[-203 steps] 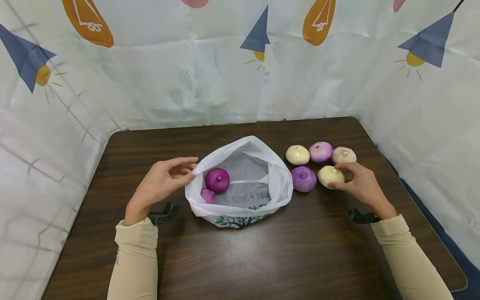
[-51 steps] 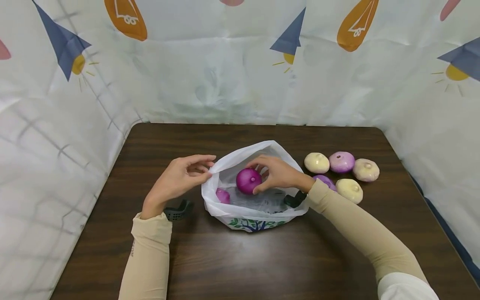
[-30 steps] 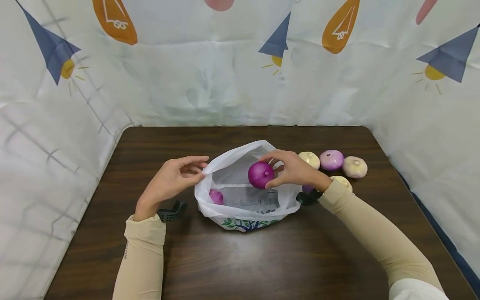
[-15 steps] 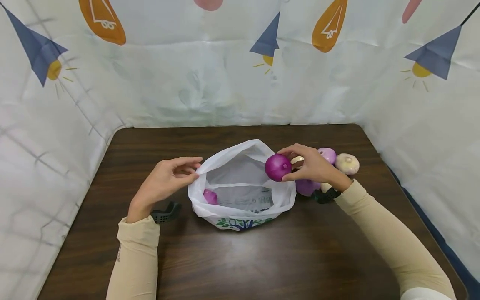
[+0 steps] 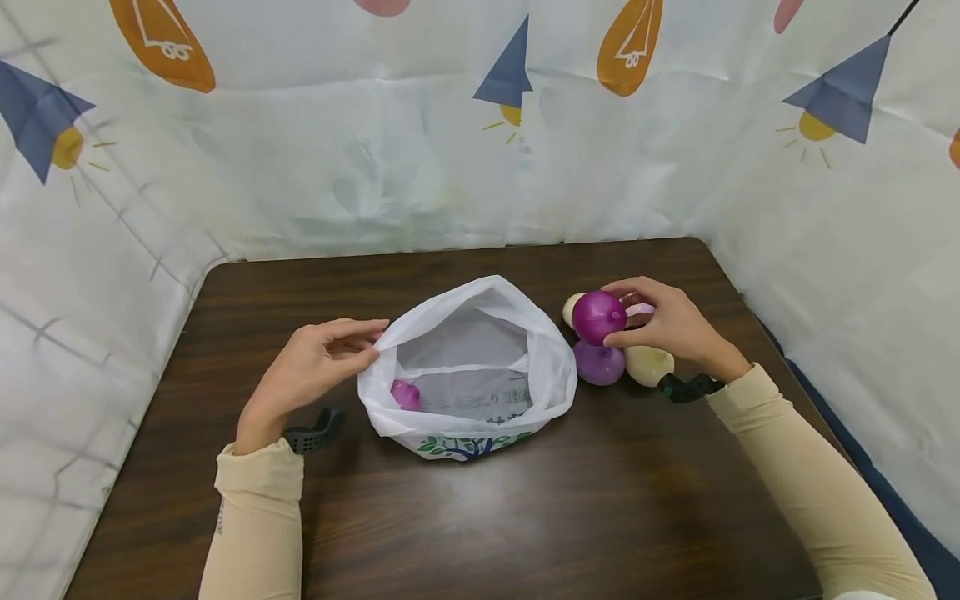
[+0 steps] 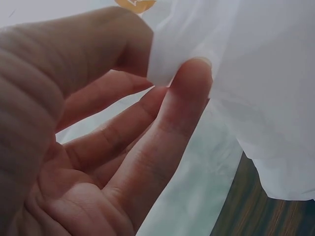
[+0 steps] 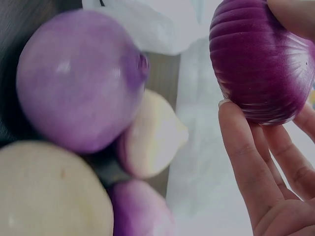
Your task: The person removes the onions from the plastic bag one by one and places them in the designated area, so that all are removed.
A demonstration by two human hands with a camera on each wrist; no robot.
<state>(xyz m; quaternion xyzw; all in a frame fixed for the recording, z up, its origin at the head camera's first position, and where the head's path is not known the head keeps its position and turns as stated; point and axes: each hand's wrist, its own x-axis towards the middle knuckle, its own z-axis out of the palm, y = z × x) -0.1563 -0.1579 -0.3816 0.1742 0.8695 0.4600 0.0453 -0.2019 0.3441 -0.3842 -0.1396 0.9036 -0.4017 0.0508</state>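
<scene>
My right hand (image 5: 667,323) grips a dark magenta onion (image 5: 598,317) between thumb and fingers, held up over the group of onions right of the bag. In the right wrist view the ridged onion (image 7: 261,64) is well above the others. My left hand (image 5: 303,371) pinches the left rim of a white plastic bag (image 5: 555,367); the left wrist view shows thumb and finger on the film (image 6: 165,64). The bag stands with its mouth wide. One small pink-purple onion (image 5: 406,395) lies inside at the left.
Beneath and beside the right hand sit a purple onion (image 5: 600,364), a cream onion (image 5: 649,365), another cream one (image 5: 570,310) partly hidden, and a light purple one (image 5: 640,311) mostly covered by fingers. A patterned white curtain (image 5: 420,167) hangs behind the brown table (image 5: 480,533).
My right hand has lifted the magenta onion from inside the bag and carried it right, over the rim to the other onions. The left hand stays at the bag's rim.
</scene>
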